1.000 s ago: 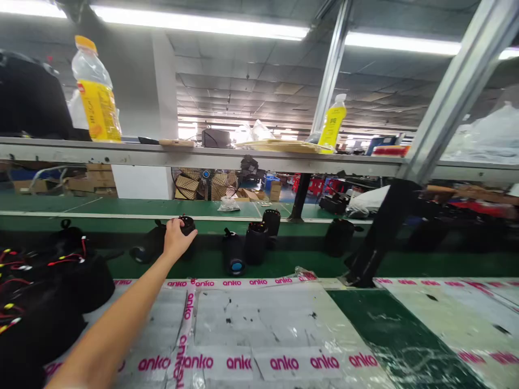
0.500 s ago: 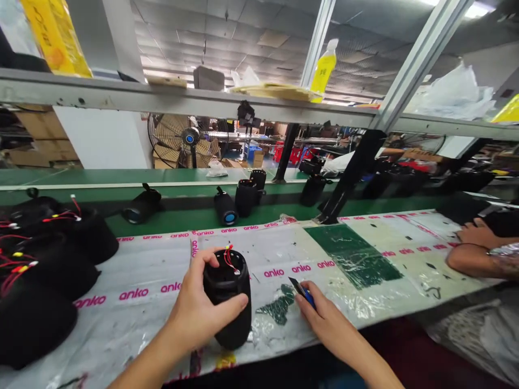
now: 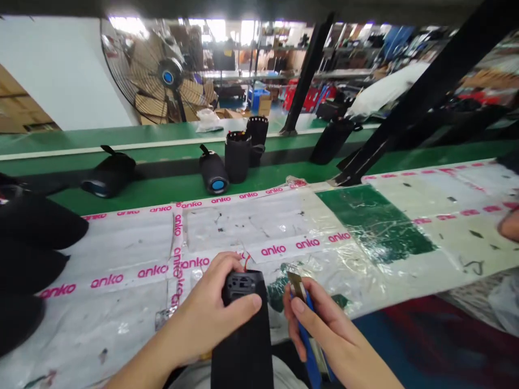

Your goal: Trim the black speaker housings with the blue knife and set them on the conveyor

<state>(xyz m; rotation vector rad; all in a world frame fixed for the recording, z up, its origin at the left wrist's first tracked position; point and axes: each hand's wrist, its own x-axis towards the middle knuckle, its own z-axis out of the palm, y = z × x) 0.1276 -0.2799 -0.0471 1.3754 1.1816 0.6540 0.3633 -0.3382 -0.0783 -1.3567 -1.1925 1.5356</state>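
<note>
My left hand [image 3: 211, 316] is wrapped round the top end of a black fabric-covered speaker housing [image 3: 243, 351], thumb across its front. A panel with small openings shows by the thumb, and a bit of red wire [image 3: 246, 261] sticks up behind. The lower end of the housing runs out of the frame. Just right of it, my right hand [image 3: 328, 329] grips a blue utility knife [image 3: 308, 354], blade end pointing up and away from me. A small gap separates blade and housing.
Plastic sheeting printed "anko" [image 3: 273, 250] covers the bench, with a green patch [image 3: 377, 227] to the right. More black housings [image 3: 36, 221] stand at left. Several speakers [image 3: 213, 170] lie along the green ledge. A black post [image 3: 365, 156] rises behind; another person's arm [image 3: 510, 224] is at far right.
My view has tipped downward. The housing has come closer to me and turned, so its panel shows instead of its open top. The knife is now more upright, nearer the housing.
</note>
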